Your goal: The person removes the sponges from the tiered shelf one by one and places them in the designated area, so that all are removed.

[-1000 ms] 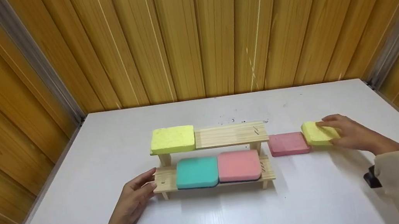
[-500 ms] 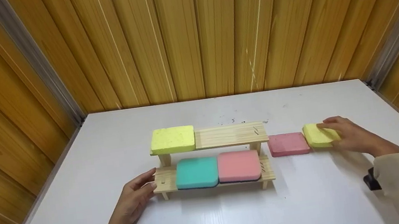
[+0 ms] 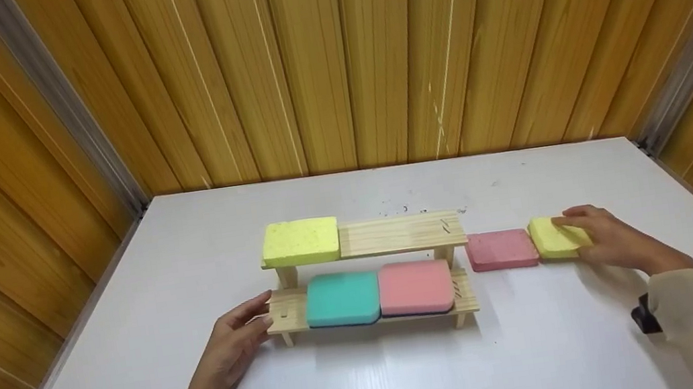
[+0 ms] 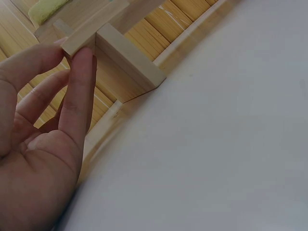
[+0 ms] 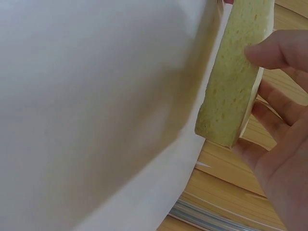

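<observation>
My left hand [image 3: 232, 346] pinches the left end of the low front step of a two-tier wooden shelf [image 3: 288, 312]; in the left wrist view, thumb and finger close on the board's end [image 4: 91, 30]. At the far right, my right hand [image 3: 617, 241] holds a yellow sponge [image 3: 550, 240] between thumb and fingers, right beside a dark pink sponge [image 3: 501, 250] lying on the table. The right wrist view shows the held yellow sponge [image 5: 236, 72] edge-on, its porous side facing the camera.
On the shelf's upper step, a second yellow sponge [image 3: 301, 241] sits at the left end. A teal sponge [image 3: 342, 299] and a light pink sponge [image 3: 415, 288] lie side by side on the front step. Wood-panelled walls [image 3: 341, 59] bound the white table [image 3: 413, 382].
My right hand has lowered the yellow sponge slightly towards the table, beside the dark pink one, and the sponge lies flatter. My left hand and the shelf have stayed put.
</observation>
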A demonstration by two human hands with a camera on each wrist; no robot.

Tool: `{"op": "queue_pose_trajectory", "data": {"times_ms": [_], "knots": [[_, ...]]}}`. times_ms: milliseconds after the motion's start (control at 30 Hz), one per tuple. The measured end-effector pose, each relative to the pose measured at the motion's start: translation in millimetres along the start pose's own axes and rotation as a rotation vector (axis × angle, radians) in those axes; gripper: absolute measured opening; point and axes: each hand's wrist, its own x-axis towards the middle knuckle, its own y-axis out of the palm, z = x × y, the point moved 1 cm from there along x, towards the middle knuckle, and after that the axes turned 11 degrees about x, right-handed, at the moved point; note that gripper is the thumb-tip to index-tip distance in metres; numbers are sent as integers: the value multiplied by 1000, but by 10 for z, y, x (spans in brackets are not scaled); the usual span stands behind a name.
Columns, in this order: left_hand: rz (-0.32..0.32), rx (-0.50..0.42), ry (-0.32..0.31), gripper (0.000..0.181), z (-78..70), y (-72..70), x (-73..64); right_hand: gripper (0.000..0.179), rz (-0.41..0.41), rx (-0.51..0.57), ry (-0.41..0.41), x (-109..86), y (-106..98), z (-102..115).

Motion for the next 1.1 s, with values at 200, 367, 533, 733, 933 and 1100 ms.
{"op": "queue_pose_trajectory", "data": {"times_ms": [200, 367, 533, 733, 933, 1100], "knots": [[5, 24, -1, 56, 0, -3, -2, 61, -9, 4, -5, 7, 21, -16], [2, 27, -3, 56, 2, -6, 0, 61, -6, 4, -5, 28, 48, -48], [2, 13, -9, 56, 1, -7, 0, 62, 13, -1, 11, 42, 70, -72], [12, 20, -3, 56, -10, -2, 0, 64, 42, 8, 64, 56, 86, -77], [4, 17, -10, 55, -9, 2, 0, 65, 61, 11, 90, 66, 98, -89], [4, 19, -4, 55, -5, 0, -8, 65, 54, 15, 67, 64, 107, -93]]}}
